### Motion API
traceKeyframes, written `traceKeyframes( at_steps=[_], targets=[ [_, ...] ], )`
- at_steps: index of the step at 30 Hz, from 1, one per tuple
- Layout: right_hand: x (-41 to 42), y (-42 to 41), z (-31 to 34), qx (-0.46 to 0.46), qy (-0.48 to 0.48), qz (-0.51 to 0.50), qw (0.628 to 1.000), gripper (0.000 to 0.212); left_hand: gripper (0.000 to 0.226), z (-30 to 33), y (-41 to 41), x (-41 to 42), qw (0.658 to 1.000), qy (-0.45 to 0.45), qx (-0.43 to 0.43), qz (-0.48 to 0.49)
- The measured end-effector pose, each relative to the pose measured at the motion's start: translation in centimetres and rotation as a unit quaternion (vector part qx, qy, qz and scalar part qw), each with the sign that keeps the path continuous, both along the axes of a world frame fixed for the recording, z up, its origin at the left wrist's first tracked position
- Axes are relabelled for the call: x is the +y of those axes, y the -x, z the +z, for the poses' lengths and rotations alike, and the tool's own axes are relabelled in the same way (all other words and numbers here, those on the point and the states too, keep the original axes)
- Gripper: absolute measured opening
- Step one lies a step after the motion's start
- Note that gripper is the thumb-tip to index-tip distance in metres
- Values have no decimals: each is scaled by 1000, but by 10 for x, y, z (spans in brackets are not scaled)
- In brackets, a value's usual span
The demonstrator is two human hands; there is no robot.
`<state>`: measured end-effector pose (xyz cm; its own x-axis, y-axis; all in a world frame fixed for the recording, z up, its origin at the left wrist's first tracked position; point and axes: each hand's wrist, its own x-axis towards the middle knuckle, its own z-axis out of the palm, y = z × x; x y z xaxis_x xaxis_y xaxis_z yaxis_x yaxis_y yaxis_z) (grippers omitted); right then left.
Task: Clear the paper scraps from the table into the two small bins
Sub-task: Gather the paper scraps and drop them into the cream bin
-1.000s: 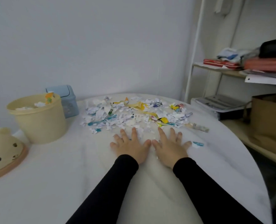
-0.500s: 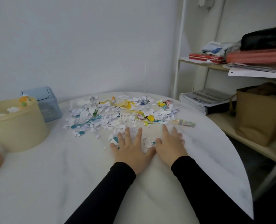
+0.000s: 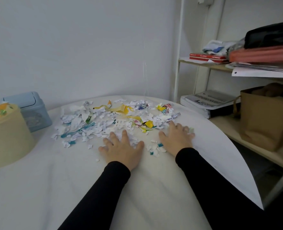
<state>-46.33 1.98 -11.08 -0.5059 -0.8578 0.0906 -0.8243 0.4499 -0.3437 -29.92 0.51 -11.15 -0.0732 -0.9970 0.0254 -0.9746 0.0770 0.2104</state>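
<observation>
Raking scraps together on the bench.
Left hand (image 3: 122,150) and right hand (image 3: 175,140) lie flat, fingers spread, seemingly holding nothing; next, scoop paper scraps (image 3: 114,118) binward.

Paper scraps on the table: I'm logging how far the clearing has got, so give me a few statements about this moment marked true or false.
1. Both hands lie flat on the table, fingers spread. True: left hand, right hand.
2. The paper scraps are all in the bins. False: most lie spread over the table.
3. The beige bin already holds some scraps. True.
4. The blue bin has its lid open. False: the lid is shut.
5. The right hand grips a yellow scrap. False: it holds nothing.
</observation>
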Motion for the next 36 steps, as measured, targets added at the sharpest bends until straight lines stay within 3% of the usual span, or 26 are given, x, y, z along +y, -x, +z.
traceKeyframes(
  at_steps=[4, 6, 9, 13, 20, 25, 29, 32, 36],
  targets=[
    [1, -19, 0, 12, 31, 127, 991, 48, 63, 1, 2, -14, 1000, 18, 14, -12],
    [6, -29, 2, 13, 58, 145, 988, 48, 57, 3, 0, -15, 999, 38, 29, -9],
    [11, -44, 1, 39, 88, 136, 986, 53, 63, 6, -8, -7, 997, 52, 50, 39],
    [9, -53, -8, 71, 19, 157, 985, 55, 75, 4, -41, 1, 996, 2, 35, 80],
    [-35, -42, 1, 56, 46, 152, 986, 69, 92, 3, -47, -3, 1000, -17, 9, 21],
    [-66, -41, 7, 98, 129, 191, 968, 59, 97, 1, -36, -36, 996, 42, 46, -67],
    [-85, -41, 6, 91, 95, 202, 971, 59, 107, 0, -28, -64, 989, 41, 23, -139],
    [-92, -38, 3, 53, 56, 213, 974, 58, 101, 2, -24, -78, 985, 31, 17, -166],
    [-91, -37, 1, 59, 92, 211, 971, 35, 78, 3, -27, -87, 983, 61, 15, -171]
  ],
)
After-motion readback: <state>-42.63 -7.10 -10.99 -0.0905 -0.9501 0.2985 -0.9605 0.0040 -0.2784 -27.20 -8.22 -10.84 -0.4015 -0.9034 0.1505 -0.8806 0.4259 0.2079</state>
